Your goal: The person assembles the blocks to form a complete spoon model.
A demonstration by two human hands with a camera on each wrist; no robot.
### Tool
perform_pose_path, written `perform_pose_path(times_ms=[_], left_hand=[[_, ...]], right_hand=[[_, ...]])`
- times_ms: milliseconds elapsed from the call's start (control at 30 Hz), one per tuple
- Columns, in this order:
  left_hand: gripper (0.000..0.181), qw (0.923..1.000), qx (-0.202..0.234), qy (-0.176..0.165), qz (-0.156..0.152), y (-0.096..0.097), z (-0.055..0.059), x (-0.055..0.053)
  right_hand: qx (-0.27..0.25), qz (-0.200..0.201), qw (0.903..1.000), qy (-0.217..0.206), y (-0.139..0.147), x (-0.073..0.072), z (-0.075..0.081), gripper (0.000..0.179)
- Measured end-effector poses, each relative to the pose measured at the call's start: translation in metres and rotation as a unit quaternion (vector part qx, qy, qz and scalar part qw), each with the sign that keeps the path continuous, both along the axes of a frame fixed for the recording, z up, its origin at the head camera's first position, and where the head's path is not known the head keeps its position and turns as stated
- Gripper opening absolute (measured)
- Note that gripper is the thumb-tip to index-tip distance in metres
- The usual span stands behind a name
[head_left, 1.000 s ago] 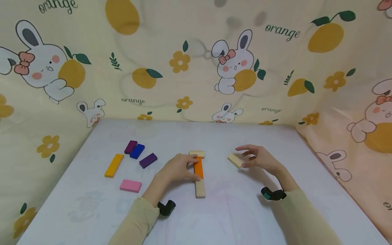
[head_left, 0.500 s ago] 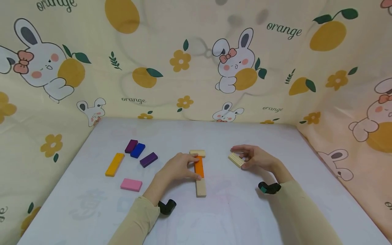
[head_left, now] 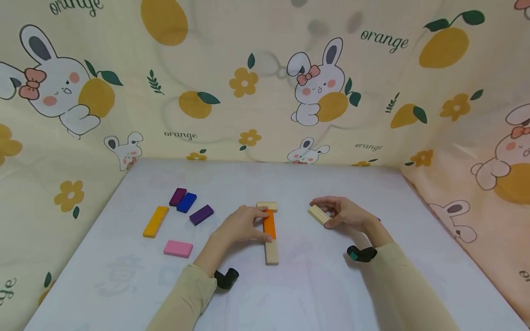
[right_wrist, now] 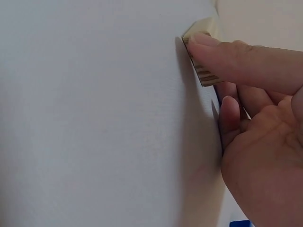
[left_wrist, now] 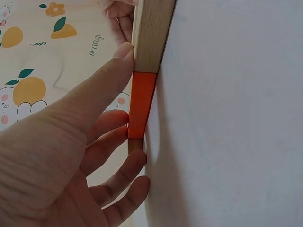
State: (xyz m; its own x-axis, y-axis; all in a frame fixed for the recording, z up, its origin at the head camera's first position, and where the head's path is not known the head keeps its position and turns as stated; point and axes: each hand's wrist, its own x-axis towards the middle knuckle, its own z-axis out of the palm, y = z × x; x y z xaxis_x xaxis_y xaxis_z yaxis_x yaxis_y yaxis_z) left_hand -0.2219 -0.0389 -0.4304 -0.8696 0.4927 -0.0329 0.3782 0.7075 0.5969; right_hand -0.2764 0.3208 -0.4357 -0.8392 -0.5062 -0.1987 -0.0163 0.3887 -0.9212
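My left hand (head_left: 239,225) lies along a row of flat wooden blocks, its fingertips on the orange block (head_left: 269,225). In the left wrist view the thumb touches the plain block (left_wrist: 151,38) beside the join, and two fingers meet the orange block's edge. That plain block forms the row's near end. Across the far end lies a pale striped block (head_left: 267,206). To the right, my right hand (head_left: 348,215) pinches another pale striped block (head_left: 318,215) at its near end. Its thumb presses the striped face in the right wrist view, hiding part of it.
At the left lie a yellow block (head_left: 155,222), a pink block (head_left: 178,248), a purple block (head_left: 201,215), a blue block (head_left: 186,202) and a maroon block (head_left: 178,196). Another blue piece (right_wrist: 240,223) shows beyond the right hand. Patterned cloth (head_left: 265,92) walls the white table.
My right hand has moved left and its fingers have closed round the pale striped block, which stays nearly where it was. A dark blue edge now shows behind that wrist. My left hand stays put.
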Motion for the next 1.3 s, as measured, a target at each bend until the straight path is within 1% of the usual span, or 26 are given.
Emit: perform_pose_path(times_ms=[333, 667, 900, 1000, 1100, 1167, 1233, 1300], left_hand=[[0.074, 1.0, 0.004, -0.002, -0.001, -0.002, 0.0, 0.0], [0.073, 0.9999, 0.007, -0.009, 0.001, -0.002, 0.0, 0.002], [0.073, 1.0, 0.004, -0.006, -0.002, -0.001, 0.001, 0.002], [0.073, 1.0, 0.004, -0.004, -0.002, -0.001, 0.001, 0.002], [0.073, 1.0, 0.001, -0.004, -0.002, 0.0, 0.002, 0.001], [0.073, 1.0, 0.0, -0.006, 0.0, 0.0, 0.003, 0.001], [0.073, 1.0, -0.002, -0.007, 0.0, 0.001, 0.003, 0.001], [0.073, 1.0, -0.001, -0.007, -0.001, 0.001, 0.002, 0.001]], right_hand=[[-0.004, -0.018, 0.9998, -0.008, -0.002, -0.002, -0.003, 0.076], [-0.003, -0.025, 0.9997, -0.006, -0.003, 0.004, -0.004, 0.077], [0.013, -0.025, 0.9996, 0.007, -0.004, 0.006, -0.004, 0.077], [0.021, -0.034, 0.9992, 0.009, -0.006, 0.008, -0.003, 0.078], [0.023, -0.052, 0.9984, 0.005, -0.01, 0.01, -0.002, 0.081], [0.027, -0.073, 0.997, -0.001, -0.013, 0.011, -0.001, 0.081], [0.034, -0.101, 0.9943, 0.001, -0.019, 0.015, 0.002, 0.081], [0.04, -0.138, 0.9896, 0.0, -0.027, 0.021, 0.007, 0.081]])
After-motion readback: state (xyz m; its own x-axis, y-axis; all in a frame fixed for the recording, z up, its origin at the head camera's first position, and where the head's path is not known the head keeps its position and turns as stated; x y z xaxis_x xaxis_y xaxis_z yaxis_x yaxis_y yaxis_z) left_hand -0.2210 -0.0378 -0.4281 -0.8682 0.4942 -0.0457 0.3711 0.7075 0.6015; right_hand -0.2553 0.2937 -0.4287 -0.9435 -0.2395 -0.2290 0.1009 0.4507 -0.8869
